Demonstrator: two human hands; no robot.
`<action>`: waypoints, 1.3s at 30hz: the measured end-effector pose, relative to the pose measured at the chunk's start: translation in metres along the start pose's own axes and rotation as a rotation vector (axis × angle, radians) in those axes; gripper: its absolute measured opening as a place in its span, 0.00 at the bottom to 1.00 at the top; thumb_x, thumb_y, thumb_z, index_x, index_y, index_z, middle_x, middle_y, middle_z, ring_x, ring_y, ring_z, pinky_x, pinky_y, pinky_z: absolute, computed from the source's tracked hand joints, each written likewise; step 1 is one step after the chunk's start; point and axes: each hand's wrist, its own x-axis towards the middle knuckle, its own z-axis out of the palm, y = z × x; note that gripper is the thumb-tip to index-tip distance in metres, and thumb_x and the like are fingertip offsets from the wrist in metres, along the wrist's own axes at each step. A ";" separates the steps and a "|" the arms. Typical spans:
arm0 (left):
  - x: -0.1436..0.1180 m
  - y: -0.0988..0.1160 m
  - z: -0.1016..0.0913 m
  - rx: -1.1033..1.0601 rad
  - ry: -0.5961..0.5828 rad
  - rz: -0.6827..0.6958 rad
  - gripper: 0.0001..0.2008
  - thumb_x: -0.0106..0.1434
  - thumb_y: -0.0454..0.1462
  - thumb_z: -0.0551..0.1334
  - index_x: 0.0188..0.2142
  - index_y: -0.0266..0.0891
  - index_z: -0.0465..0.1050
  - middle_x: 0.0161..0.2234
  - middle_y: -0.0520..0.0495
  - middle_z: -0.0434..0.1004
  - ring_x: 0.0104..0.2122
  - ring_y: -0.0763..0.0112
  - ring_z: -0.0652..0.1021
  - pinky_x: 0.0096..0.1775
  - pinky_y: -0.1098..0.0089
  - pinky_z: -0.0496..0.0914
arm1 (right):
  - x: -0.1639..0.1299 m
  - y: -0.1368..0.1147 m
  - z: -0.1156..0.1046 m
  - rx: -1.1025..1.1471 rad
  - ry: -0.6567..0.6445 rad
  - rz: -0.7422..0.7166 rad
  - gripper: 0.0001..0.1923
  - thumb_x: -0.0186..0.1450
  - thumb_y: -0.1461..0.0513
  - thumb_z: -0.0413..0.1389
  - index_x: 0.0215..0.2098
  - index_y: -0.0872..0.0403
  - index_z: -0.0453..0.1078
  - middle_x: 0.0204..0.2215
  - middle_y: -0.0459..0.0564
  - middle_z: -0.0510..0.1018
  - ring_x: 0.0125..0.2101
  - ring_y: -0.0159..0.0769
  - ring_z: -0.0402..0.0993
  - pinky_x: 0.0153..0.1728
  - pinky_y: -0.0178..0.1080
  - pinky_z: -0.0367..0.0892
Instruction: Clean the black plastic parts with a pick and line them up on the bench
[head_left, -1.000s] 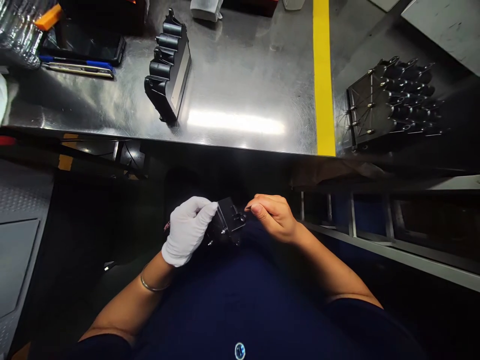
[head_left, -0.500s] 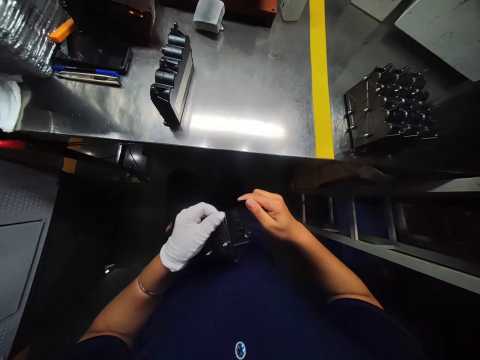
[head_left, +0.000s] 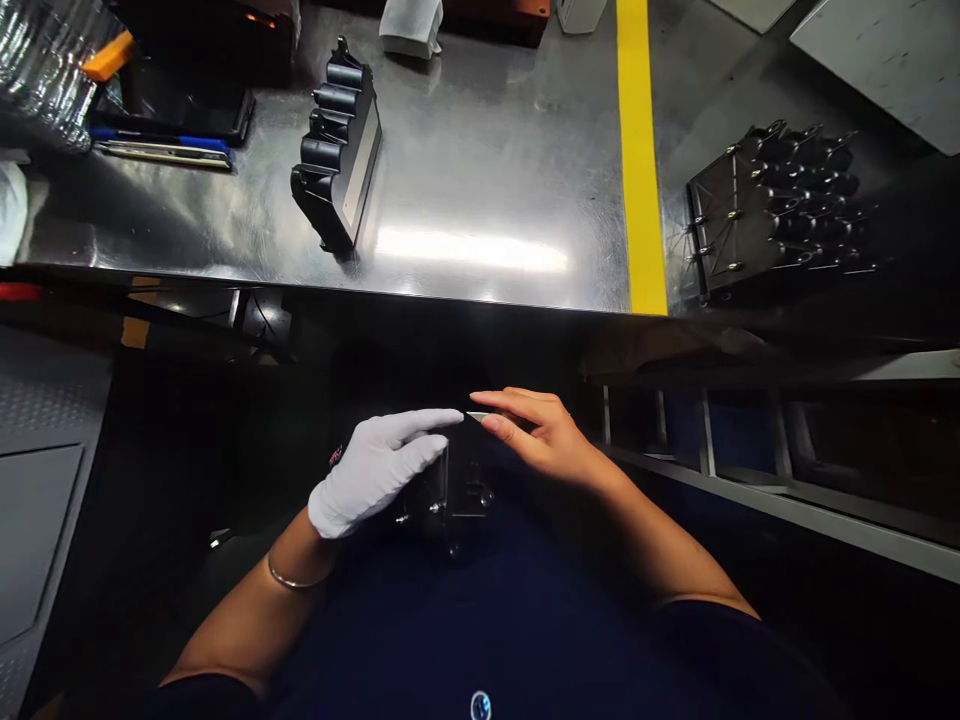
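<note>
In my lap, below the table edge, my left hand (head_left: 373, 468) in a white glove grips a small black plastic part (head_left: 453, 488) with metal pins. Its index finger stretches out along the part's top. My bare right hand (head_left: 538, 434) rests on the top right of the same part, fingers extended and pinching a thin pale sliver at the fingertips. The part is dark and mostly in shadow.
A steel table (head_left: 480, 170) with a yellow stripe (head_left: 639, 160) lies ahead. On it stand a black ribbed part (head_left: 337, 143) at left and a stack of similar black parts (head_left: 776, 210) at right. Pens and a dark tray (head_left: 169, 110) sit far left. A metal rack (head_left: 750, 470) runs at right.
My right hand lifted from pinching at the part's side to lying flat over its top. The gloved index finger straightened, and the part tilted lower in my lap.
</note>
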 end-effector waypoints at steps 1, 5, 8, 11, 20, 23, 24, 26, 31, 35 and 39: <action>-0.001 -0.001 -0.001 0.005 0.028 -0.006 0.19 0.57 0.48 0.65 0.44 0.41 0.81 0.34 0.46 0.82 0.33 0.65 0.79 0.33 0.72 0.73 | -0.001 -0.002 -0.001 0.054 -0.020 -0.015 0.15 0.69 0.61 0.53 0.51 0.55 0.73 0.28 0.47 0.76 0.27 0.28 0.70 0.29 0.32 0.66; -0.002 -0.003 -0.003 -0.006 0.096 -0.013 0.19 0.56 0.49 0.66 0.42 0.40 0.81 0.28 0.46 0.79 0.28 0.68 0.76 0.26 0.74 0.69 | -0.004 -0.009 -0.003 0.176 -0.109 -0.105 0.15 0.69 0.62 0.52 0.52 0.56 0.73 0.24 0.44 0.70 0.25 0.25 0.66 0.26 0.29 0.62; -0.003 -0.004 -0.003 -0.024 0.102 -0.017 0.19 0.56 0.49 0.66 0.41 0.40 0.81 0.24 0.48 0.76 0.25 0.71 0.73 0.24 0.75 0.67 | -0.006 -0.010 -0.004 0.184 -0.141 -0.117 0.16 0.69 0.63 0.53 0.53 0.57 0.72 0.24 0.43 0.67 0.23 0.24 0.63 0.26 0.29 0.61; -0.004 -0.005 -0.003 -0.031 0.099 -0.018 0.19 0.56 0.49 0.66 0.42 0.40 0.81 0.23 0.49 0.74 0.22 0.74 0.70 0.24 0.75 0.65 | -0.007 -0.010 -0.006 0.183 -0.182 -0.110 0.17 0.69 0.63 0.53 0.55 0.58 0.71 0.23 0.43 0.67 0.23 0.24 0.63 0.26 0.29 0.60; -0.006 -0.009 -0.003 -0.063 0.082 -0.016 0.21 0.57 0.49 0.66 0.43 0.38 0.80 0.21 0.51 0.69 0.21 0.76 0.65 0.23 0.76 0.63 | -0.006 -0.010 -0.005 0.208 -0.199 -0.067 0.17 0.69 0.63 0.53 0.54 0.57 0.72 0.23 0.43 0.69 0.23 0.24 0.63 0.25 0.28 0.59; -0.005 -0.009 -0.002 -0.075 0.076 -0.002 0.20 0.57 0.48 0.66 0.43 0.38 0.80 0.20 0.53 0.67 0.21 0.77 0.65 0.23 0.76 0.62 | -0.005 -0.008 -0.004 0.221 -0.192 -0.061 0.16 0.69 0.62 0.53 0.52 0.57 0.73 0.23 0.43 0.68 0.23 0.23 0.63 0.25 0.28 0.59; -0.005 -0.009 -0.001 -0.078 0.075 0.002 0.20 0.57 0.48 0.66 0.43 0.38 0.80 0.20 0.53 0.67 0.20 0.78 0.65 0.23 0.76 0.62 | -0.005 -0.008 -0.004 0.228 -0.193 -0.058 0.15 0.69 0.62 0.53 0.52 0.57 0.73 0.23 0.43 0.68 0.23 0.23 0.63 0.24 0.28 0.59; -0.004 -0.009 0.000 -0.085 0.076 0.006 0.19 0.57 0.47 0.66 0.43 0.38 0.80 0.20 0.54 0.66 0.20 0.78 0.64 0.22 0.77 0.61 | -0.004 -0.007 -0.003 0.248 -0.196 -0.046 0.15 0.69 0.61 0.53 0.51 0.57 0.74 0.23 0.44 0.69 0.22 0.24 0.63 0.24 0.28 0.59; -0.006 -0.010 -0.001 -0.098 0.075 0.003 0.19 0.56 0.47 0.67 0.42 0.38 0.80 0.19 0.54 0.67 0.19 0.78 0.64 0.22 0.76 0.61 | -0.002 -0.005 -0.002 0.301 -0.219 0.034 0.15 0.69 0.59 0.52 0.49 0.55 0.75 0.27 0.47 0.75 0.25 0.26 0.67 0.27 0.30 0.64; -0.001 -0.007 0.002 -0.103 0.146 0.005 0.18 0.55 0.49 0.67 0.38 0.38 0.81 0.26 0.49 0.77 0.25 0.73 0.73 0.27 0.74 0.67 | -0.001 -0.003 0.003 0.287 0.006 0.192 0.17 0.69 0.54 0.51 0.47 0.52 0.76 0.33 0.49 0.78 0.32 0.30 0.73 0.34 0.33 0.69; 0.026 0.009 0.010 -0.332 0.396 -0.012 0.18 0.57 0.51 0.64 0.33 0.37 0.78 0.30 0.48 0.79 0.30 0.70 0.77 0.34 0.72 0.72 | 0.000 -0.001 0.024 0.119 0.286 0.098 0.30 0.64 0.44 0.54 0.57 0.51 0.67 0.28 0.46 0.75 0.22 0.28 0.67 0.24 0.32 0.67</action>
